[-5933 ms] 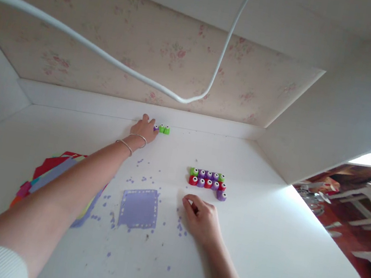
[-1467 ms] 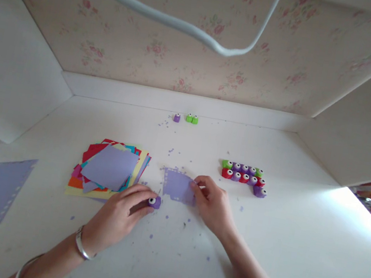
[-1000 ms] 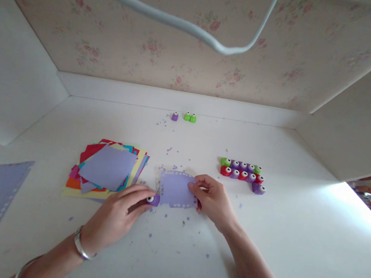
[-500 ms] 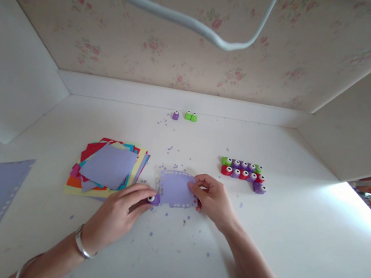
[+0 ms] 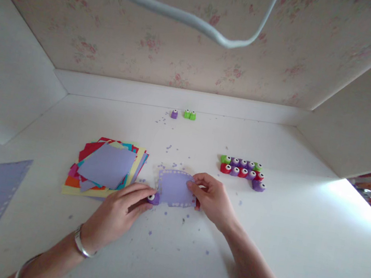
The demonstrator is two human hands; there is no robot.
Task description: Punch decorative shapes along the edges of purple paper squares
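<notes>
Hands (image 5: 120, 211) (image 5: 212, 200) grip a purple punch (image 5: 154, 198) and hole-edged paper (image 5: 175, 189).

Both hands, left (image 5: 151, 200) and right (image 5: 192, 184), pinch with curled fingers.

Small purple punch (image 5: 153, 198) with a white-and-black knob, lying on its side at the left edge of the card (image 5: 177, 189), lilac card, roughly square, its edges pierced by small holes, slightly raised off the tabletop (image 5: 164, 268)

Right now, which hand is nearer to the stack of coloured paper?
Left: the left hand is close beside the stack; the right hand is farther right, on the punched purple sheet.
</notes>
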